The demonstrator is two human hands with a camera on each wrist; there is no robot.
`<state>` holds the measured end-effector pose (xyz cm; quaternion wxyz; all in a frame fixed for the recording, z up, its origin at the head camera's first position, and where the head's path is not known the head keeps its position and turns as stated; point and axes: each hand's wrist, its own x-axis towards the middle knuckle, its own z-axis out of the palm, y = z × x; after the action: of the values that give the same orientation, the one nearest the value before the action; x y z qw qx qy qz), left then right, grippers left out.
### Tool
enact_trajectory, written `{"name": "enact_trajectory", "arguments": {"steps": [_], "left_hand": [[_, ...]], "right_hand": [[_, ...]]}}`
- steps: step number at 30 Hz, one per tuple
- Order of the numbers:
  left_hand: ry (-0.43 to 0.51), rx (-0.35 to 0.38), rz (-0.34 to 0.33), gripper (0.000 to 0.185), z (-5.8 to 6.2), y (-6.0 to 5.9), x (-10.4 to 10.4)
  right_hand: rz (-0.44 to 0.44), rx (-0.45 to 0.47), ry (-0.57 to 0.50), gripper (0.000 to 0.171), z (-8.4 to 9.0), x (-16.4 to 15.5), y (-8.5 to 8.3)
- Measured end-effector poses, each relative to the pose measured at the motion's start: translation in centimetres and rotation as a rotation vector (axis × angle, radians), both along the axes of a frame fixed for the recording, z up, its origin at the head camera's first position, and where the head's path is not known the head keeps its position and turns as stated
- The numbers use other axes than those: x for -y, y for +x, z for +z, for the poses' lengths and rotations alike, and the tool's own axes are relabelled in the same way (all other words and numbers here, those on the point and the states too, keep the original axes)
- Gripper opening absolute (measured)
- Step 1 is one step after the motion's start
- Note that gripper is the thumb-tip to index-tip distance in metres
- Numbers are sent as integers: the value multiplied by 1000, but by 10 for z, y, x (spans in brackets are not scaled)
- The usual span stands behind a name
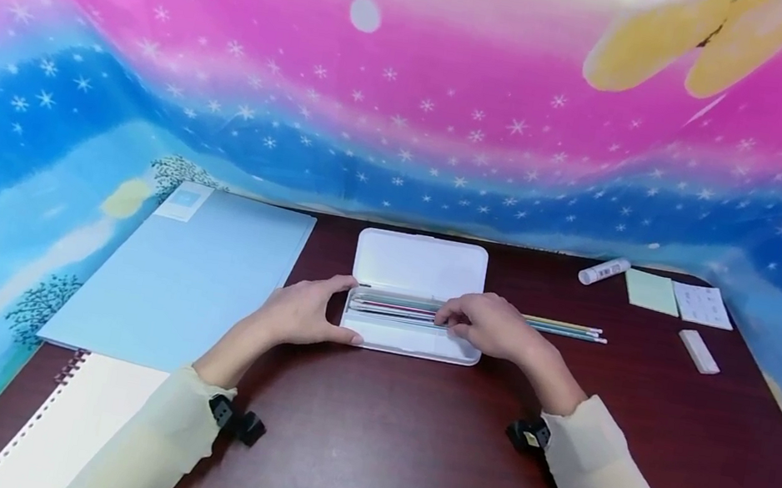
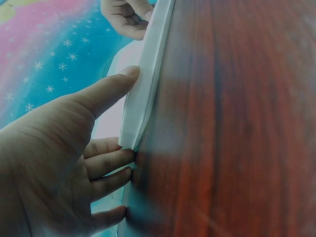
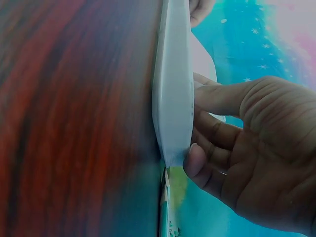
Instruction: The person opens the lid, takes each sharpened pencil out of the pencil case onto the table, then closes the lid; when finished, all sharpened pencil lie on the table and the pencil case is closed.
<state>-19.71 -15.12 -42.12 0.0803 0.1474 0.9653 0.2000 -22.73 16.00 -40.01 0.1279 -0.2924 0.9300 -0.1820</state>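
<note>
An open white pencil case (image 1: 409, 340) lies on the table, its lid raised at the back. Several pencils (image 1: 392, 309) lie lengthwise inside it. My left hand (image 1: 298, 310) spans the case's left end, thumb on the front corner and fingers by the back corner. In the left wrist view its thumb touches the rim and the other fingers extend past the end. My right hand (image 1: 489, 324) reaches into the right half of the case and pinches at the pencils with curled fingers. The fingertips are hidden behind the case's front wall in the right wrist view.
More pencils (image 1: 564, 329) lie on the table right of the case. Farther right are a glue stick (image 1: 603, 271), green sticky notes (image 1: 651, 291), a printed paper pad (image 1: 703, 306) and a white eraser (image 1: 698, 352). A blue folder (image 1: 204, 275) overlaps a spiral notebook (image 1: 84, 417) at left.
</note>
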Motion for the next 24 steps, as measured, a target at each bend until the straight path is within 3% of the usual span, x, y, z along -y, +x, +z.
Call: {"name": "enact_trajectory", "arguments": {"steps": [9, 24], "left_hand": [[-1, 7, 2, 97, -1, 0, 0], [-11, 13, -5, 98, 1, -1, 1]], "right_hand": [[-58, 19, -1, 18, 0, 1, 3], [-16, -14, -101, 16, 7, -10, -2]]}}
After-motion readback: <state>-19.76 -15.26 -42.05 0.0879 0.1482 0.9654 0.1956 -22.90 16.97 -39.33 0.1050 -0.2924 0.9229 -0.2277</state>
